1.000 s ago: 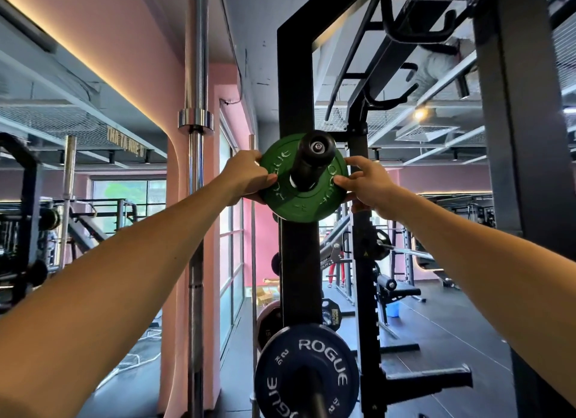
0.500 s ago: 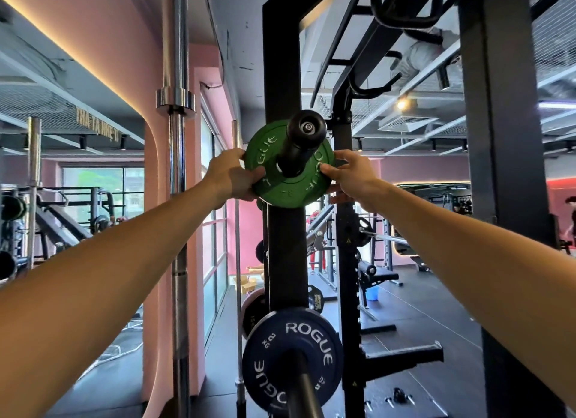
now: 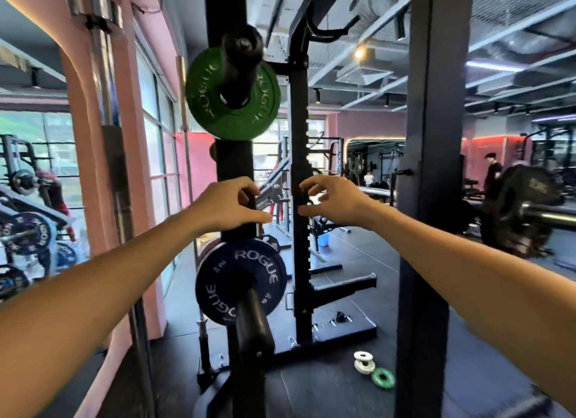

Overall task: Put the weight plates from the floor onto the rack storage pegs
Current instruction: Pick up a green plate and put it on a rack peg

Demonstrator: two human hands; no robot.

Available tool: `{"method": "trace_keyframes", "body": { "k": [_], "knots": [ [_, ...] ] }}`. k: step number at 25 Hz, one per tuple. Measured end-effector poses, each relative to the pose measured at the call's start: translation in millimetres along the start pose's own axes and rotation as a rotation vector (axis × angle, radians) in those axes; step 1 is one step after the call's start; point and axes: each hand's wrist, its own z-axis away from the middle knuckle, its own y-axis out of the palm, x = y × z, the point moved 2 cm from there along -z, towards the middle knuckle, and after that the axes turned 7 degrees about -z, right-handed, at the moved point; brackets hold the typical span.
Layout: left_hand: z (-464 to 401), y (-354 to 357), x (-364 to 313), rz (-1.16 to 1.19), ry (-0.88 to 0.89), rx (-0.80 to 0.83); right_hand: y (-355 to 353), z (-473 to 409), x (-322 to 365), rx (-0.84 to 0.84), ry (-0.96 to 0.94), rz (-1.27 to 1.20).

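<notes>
A green weight plate point(image 3: 215, 106) hangs on the upper storage peg point(image 3: 240, 62) of the black rack upright point(image 3: 232, 165). Lower down, a dark blue ROGUE plate point(image 3: 218, 280) sits on another peg point(image 3: 252, 318). My left hand point(image 3: 227, 204) and my right hand point(image 3: 333, 199) hover empty between the two pegs, fingers loosely curled and apart. On the floor at the lower right lie small white plates point(image 3: 364, 361) stacked together and a small green plate point(image 3: 383, 377) beside them.
A thick black post point(image 3: 430, 199) stands close on the right. A chrome barbell point(image 3: 115, 168) stands upright at the left by the pink wall. A loaded barbell point(image 3: 526, 209) rests at the right. A person point(image 3: 492, 174) stands far back.
Both hands have let go of the green plate and dropped below it. The plate stays on the upper peg. The view has tilted down, showing the floor plates.
</notes>
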Motion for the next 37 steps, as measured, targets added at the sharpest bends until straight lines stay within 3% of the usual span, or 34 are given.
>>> {"method": "trace_keyframes", "body": {
  "k": [8, 18, 24, 31, 37],
  "knots": [
    [11.2, 62.7, -145.4, 0.116, 0.264, 0.114, -119.7, 130.8, -52.8, -0.107, 0.217, 0.24],
    [73.4, 131.1, -432.7, 0.353, 0.64, 0.234, -339.6, 394.5, -70.2, -0.345, 0.603, 0.485],
    [107.8, 164.6, -583.7, 0.431, 0.87, 0.329, -435.8, 522.2, -73.0, -0.495, 0.818, 0.594],
    [108.7, 220.8, -737.7, 0.487, 1.054, 0.374, -521.5, 605.3, -109.1, -0.62, 0.966, 0.671],
    [78.7, 280.5, -854.5, 0.551, 1.086, 0.426, -603.0, 640.6, -157.8, -0.729, 1.045, 0.691]
  ]
}}
